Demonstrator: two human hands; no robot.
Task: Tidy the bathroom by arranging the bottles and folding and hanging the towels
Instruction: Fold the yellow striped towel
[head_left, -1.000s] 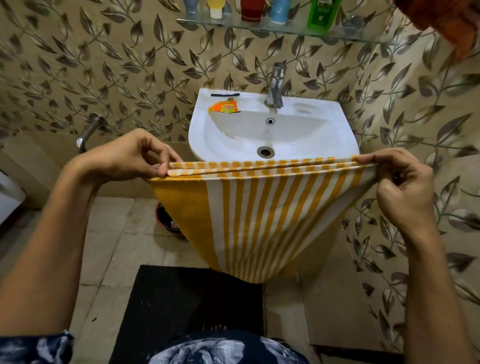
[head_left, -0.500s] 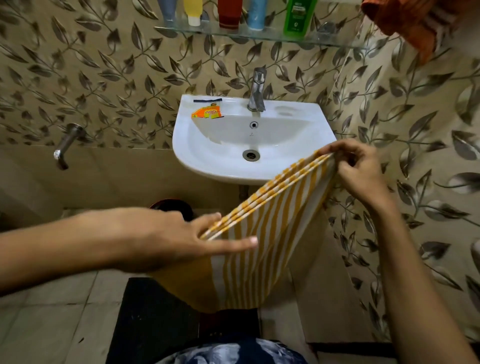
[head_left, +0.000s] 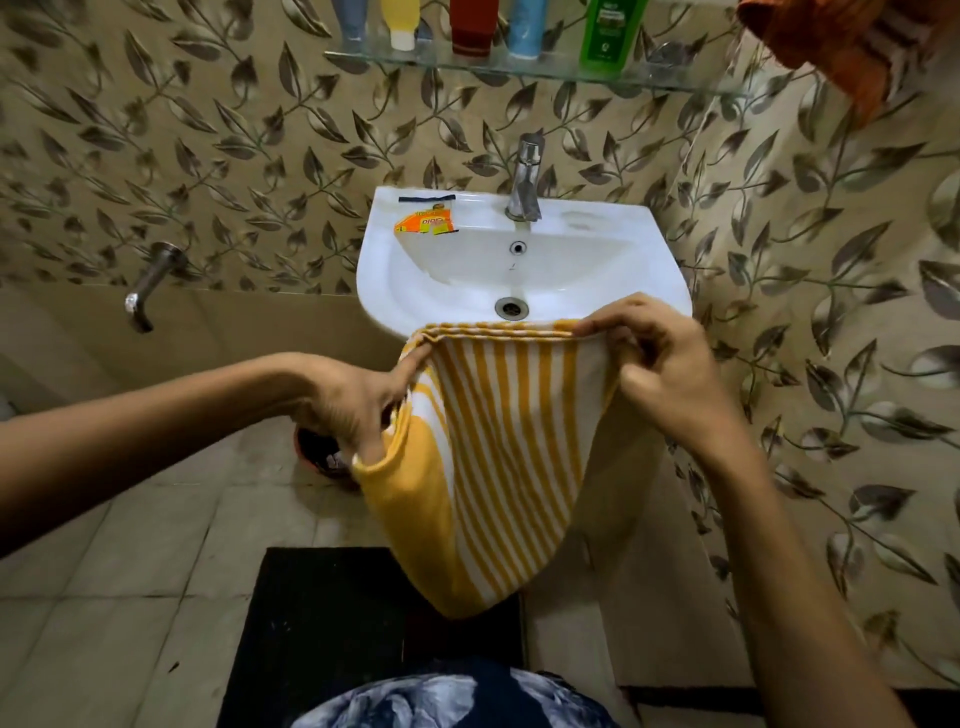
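A yellow and white striped towel hangs folded in front of the white sink. My left hand pinches its left folded edge, fingers tucked into the layers. My right hand grips the top right corner at the sink's front rim. Several bottles stand in a row on the glass shelf above: a yellow one, a red one, a green one. An orange towel hangs at the top right.
A chrome tap rises behind the basin, and an orange sachet lies on the rim. A wall spout sticks out at the left. A black mat covers the tiled floor below. A dark round container sits under the sink.
My left hand has brought its end of the towel across to the right, halving its width. Both hands now hold the shorter fold in front of the sink.
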